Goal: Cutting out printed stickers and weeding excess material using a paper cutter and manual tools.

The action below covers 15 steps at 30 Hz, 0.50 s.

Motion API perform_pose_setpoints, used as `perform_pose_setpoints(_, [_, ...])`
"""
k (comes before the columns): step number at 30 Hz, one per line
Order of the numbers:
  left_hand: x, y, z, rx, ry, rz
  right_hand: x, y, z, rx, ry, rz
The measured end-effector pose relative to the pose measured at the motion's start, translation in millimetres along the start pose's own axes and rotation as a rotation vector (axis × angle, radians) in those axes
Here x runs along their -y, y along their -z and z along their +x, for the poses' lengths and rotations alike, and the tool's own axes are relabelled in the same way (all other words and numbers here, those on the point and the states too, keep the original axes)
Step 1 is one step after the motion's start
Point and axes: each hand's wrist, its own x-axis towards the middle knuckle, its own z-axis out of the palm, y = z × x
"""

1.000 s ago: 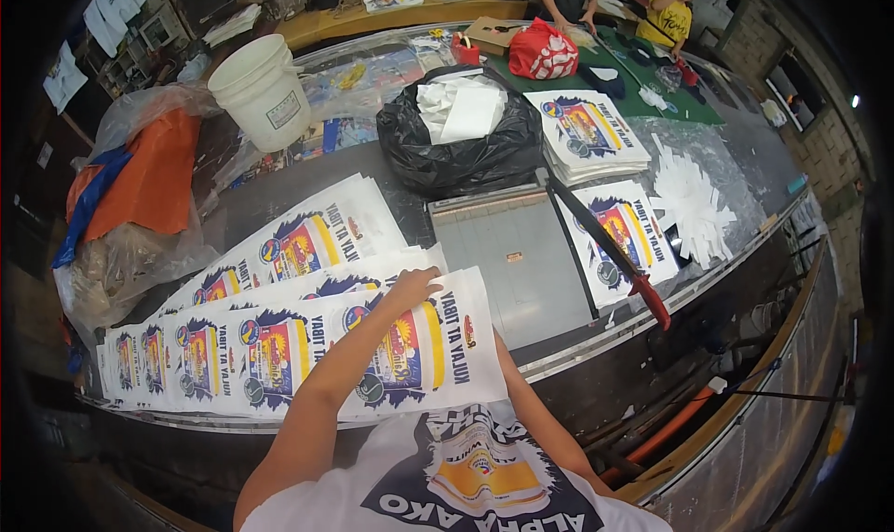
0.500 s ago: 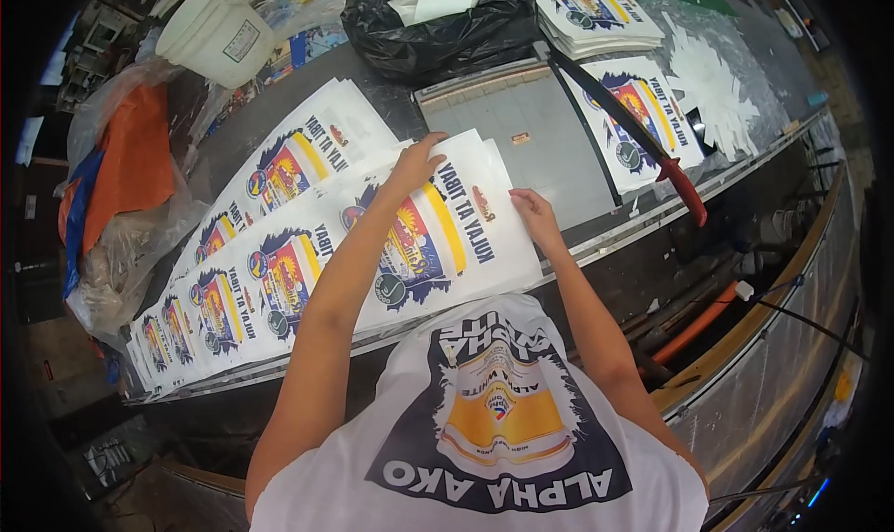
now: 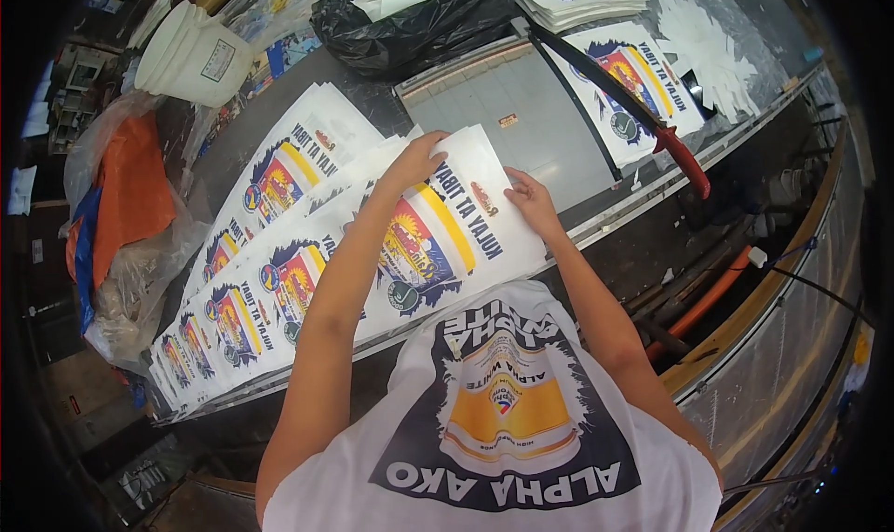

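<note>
A long white sheet with repeated colourful prints lies along the near edge of the table, on top of other layers. My left hand is closed over its far edge, fingers curled near the corner. At the sheet's right edge, my right hand pinches the margin between thumb and fingers. Just beyond and to the right is a grey paper cutter. Its long dark blade slants over the cutter's right side and ends in a red handle. Another printed strip fans out behind, at the left.
Beyond the blade lies a cut print, with a stack of prints farther back. White offcuts spread at the far right. A black plastic bag and a white bucket stand behind; orange sheeting hangs at left.
My view has turned slightly, so the cutter sits higher and farther left in it. My right hand has risen a little along the sheet's right edge. My left hand keeps its hold.
</note>
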Motion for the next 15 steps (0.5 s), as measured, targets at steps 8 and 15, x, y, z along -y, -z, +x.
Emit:
perform_pose_setpoints(8, [-5,-5,11,-0.119,0.085,0.057,9,-3,-8,0.026,-0.009,0.047])
perform_pose_setpoints(15, [0,-10,16,-0.141,0.010,0.060,6,-2,-7,0.019,0.021,0.053])
